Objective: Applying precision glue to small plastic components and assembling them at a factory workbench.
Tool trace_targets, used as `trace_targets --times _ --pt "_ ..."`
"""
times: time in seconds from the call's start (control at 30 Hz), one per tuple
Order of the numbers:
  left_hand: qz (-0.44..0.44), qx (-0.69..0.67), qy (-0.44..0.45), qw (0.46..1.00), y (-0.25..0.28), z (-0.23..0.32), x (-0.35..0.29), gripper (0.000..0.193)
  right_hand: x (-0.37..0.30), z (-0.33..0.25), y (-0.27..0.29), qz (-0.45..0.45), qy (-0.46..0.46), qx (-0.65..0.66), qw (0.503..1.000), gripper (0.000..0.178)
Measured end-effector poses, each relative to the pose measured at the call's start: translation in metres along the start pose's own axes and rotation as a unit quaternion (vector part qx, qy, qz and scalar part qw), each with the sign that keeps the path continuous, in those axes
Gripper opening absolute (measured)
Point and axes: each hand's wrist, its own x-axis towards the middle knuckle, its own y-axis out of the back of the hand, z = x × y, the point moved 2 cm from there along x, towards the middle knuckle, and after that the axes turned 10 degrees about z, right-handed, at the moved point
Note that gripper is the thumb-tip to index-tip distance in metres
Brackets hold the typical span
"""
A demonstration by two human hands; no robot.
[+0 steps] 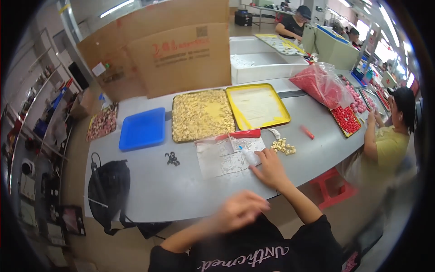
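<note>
Bright indoors; ceiling tube light [117,8] glaring, upper right washed out. Left hand [235,212] motion-blurred. Fisheye bends straight lines; corners black.

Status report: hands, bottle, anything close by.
Right hand at white bottle, grip unclear. Left hand blurred, off the bottle. Blue tip over white sheet. Yellow pieces close beside right hand.

Person's R hand [272,168] grips white btl [249,157] w/ blue tip, over whitish sheet [210,161] w/ red strip along its far edge. L hand [240,211] blurred, nr front edge of grey table [170,195]. Gold pcs [283,146] in a pile just R of sheet; blk pcs [172,158] to its L. Behind: blue tray [142,129], tray of yellowish pcs [199,122], yellow-rimmed tray [286,119]. Blk bag [111,186] at table's L end. Co-worker in yellow top [392,143] far R, nr tray of red pcs [346,120].
</note>
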Motion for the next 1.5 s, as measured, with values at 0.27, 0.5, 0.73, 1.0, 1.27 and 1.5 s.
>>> trace_targets --times 0.27,0.5,0.73,1.0,1.27,1.5 --pt "0.289 0.391 0.168 0.857 0.150 -0.078 -0.061 0.016 0.013 -0.002 -0.001 -0.012 -0.014 0.011 1.000 0.040" --pt "0.218 0.497 0.109 0.832 0.198 -0.107 -0.055 0.021 0.015 0.001 -0.003 0.005 -0.017 0.066 0.998 0.032" --pt "0.147 0.482 0.100 0.858 0.207 -0.127 -0.049 0.014 0.004 0.016 0.010 0.057 -0.079 0.117 0.988 0.030" --pt "0.239 0.421 0.150 0.862 0.209 -0.118 -0.046 0.008 0.024 0.033 0.014 0.116 -0.187 0.327 0.919 0.034" --pt "0.283 0.061 0.151 0.945 0.127 -0.097 0.017 0.012 0.096 0.022 0.000 0.095 -0.346 0.605 0.711 0.046" --pt "0.223 -0.132 0.250 0.933 0.047 -0.131 0.027 0.010 0.120 0.015 -0.029 0.074 -0.342 0.669 0.656 0.037"
